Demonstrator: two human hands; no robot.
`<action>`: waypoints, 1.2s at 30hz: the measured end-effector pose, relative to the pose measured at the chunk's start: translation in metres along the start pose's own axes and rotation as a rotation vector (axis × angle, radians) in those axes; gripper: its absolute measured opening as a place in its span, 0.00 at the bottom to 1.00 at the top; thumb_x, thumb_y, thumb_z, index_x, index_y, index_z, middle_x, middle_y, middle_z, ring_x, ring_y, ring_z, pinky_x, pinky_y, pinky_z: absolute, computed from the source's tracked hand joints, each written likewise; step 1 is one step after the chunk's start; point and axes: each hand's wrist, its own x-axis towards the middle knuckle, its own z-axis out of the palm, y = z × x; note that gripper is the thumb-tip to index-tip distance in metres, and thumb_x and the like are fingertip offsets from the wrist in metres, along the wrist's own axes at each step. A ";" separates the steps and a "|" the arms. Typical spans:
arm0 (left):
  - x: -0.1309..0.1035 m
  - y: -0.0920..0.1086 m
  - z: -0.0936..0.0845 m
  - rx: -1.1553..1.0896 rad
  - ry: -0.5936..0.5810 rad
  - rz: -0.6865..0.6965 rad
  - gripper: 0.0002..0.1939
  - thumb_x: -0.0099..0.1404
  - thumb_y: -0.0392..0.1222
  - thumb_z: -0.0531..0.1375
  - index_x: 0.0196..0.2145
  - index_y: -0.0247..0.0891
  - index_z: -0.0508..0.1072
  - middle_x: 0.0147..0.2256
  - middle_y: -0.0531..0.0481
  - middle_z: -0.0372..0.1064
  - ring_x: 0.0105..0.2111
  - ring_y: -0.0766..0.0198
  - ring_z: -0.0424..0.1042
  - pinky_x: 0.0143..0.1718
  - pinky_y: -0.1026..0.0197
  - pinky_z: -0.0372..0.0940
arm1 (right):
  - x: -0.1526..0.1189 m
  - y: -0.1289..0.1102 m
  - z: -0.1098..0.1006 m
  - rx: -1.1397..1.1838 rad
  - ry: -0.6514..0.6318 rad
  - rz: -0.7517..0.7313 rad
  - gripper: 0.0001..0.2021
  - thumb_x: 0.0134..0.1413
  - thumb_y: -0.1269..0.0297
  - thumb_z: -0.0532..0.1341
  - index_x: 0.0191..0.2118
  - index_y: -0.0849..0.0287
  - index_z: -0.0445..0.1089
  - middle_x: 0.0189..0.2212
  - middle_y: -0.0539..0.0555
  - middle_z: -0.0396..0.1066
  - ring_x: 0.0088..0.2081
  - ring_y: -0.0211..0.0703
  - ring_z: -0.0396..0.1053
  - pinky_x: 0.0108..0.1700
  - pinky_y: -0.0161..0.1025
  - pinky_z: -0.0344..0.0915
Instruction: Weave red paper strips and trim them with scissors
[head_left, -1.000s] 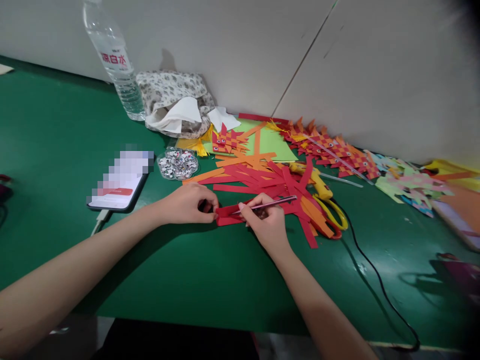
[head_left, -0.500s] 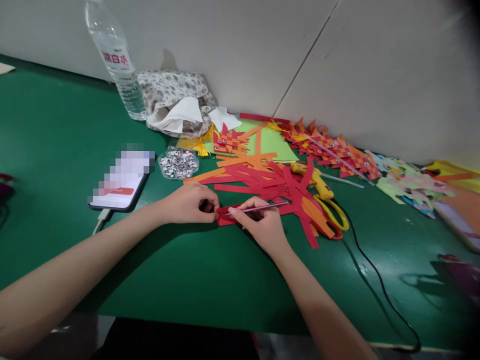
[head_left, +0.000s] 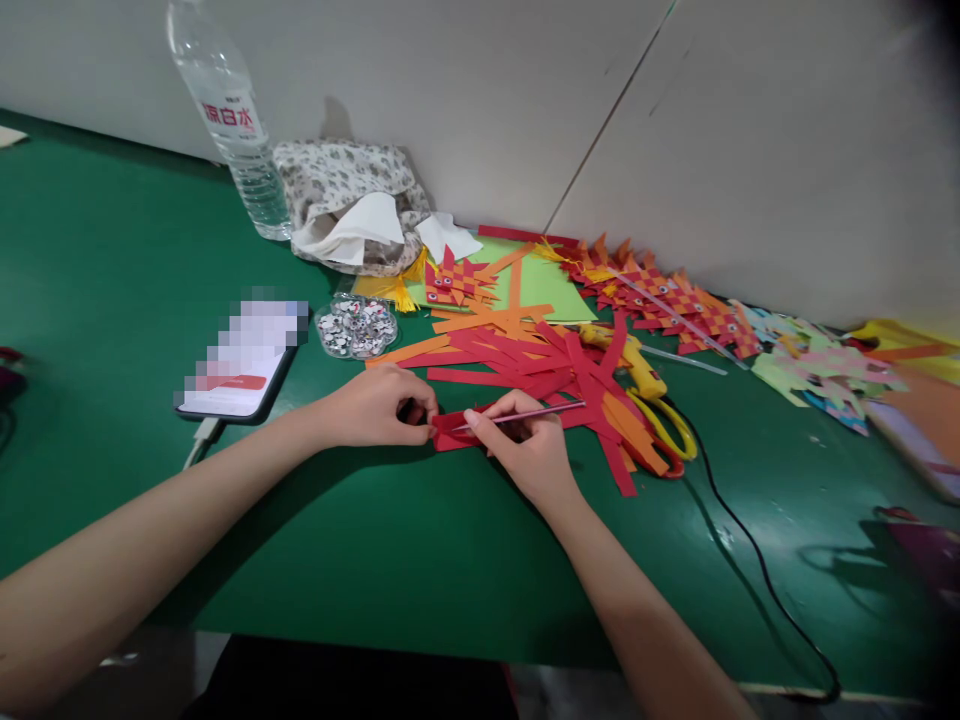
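My left hand [head_left: 394, 408] pinches the left end of a folded red paper strip [head_left: 452, 438] just above the green table. Between the thumb and fingers of my right hand [head_left: 523, 432] is a thin, dark pink stick-like tool [head_left: 541, 411], its tip pointing left onto the red paper. What kind of tool it is does not show clearly. The right fingers partly cover the right end of the paper. Behind both hands lies a loose pile of red paper strips [head_left: 517, 355], with some orange paper strips [head_left: 491, 318] among them.
Left of the pile are a charging phone [head_left: 251, 360], a clear box of googly eyes [head_left: 356, 327], a water bottle [head_left: 236, 130] and a tissue pouch [head_left: 345, 165]. Rightward lie a yellow glue gun [head_left: 637, 368] with a black cord [head_left: 739, 530], scissors [head_left: 686, 440] and woven paper fish [head_left: 675, 295].
My right hand and the thin tool have shifted slightly to the right along the red paper. The left hand keeps its hold in nearly the same place.
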 end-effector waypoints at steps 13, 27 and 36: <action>0.000 0.000 0.000 0.006 0.003 -0.011 0.05 0.55 0.39 0.60 0.28 0.36 0.75 0.23 0.55 0.68 0.24 0.70 0.65 0.26 0.67 0.56 | 0.001 0.004 -0.002 -0.030 0.154 0.036 0.13 0.48 0.61 0.64 0.22 0.56 0.60 0.15 0.45 0.63 0.17 0.34 0.61 0.20 0.32 0.57; -0.001 -0.002 0.000 0.012 0.009 0.019 0.05 0.55 0.39 0.60 0.29 0.37 0.75 0.23 0.55 0.68 0.24 0.70 0.66 0.27 0.67 0.56 | -0.004 -0.003 0.006 0.156 0.007 0.029 0.11 0.48 0.60 0.66 0.25 0.57 0.64 0.16 0.47 0.68 0.20 0.38 0.70 0.24 0.34 0.65; -0.004 -0.006 -0.004 -0.061 -0.020 0.071 0.05 0.56 0.38 0.59 0.30 0.37 0.76 0.23 0.55 0.69 0.23 0.71 0.66 0.26 0.68 0.58 | -0.003 -0.002 0.006 0.071 -0.052 0.045 0.12 0.48 0.57 0.66 0.24 0.57 0.64 0.17 0.47 0.67 0.20 0.37 0.67 0.24 0.34 0.64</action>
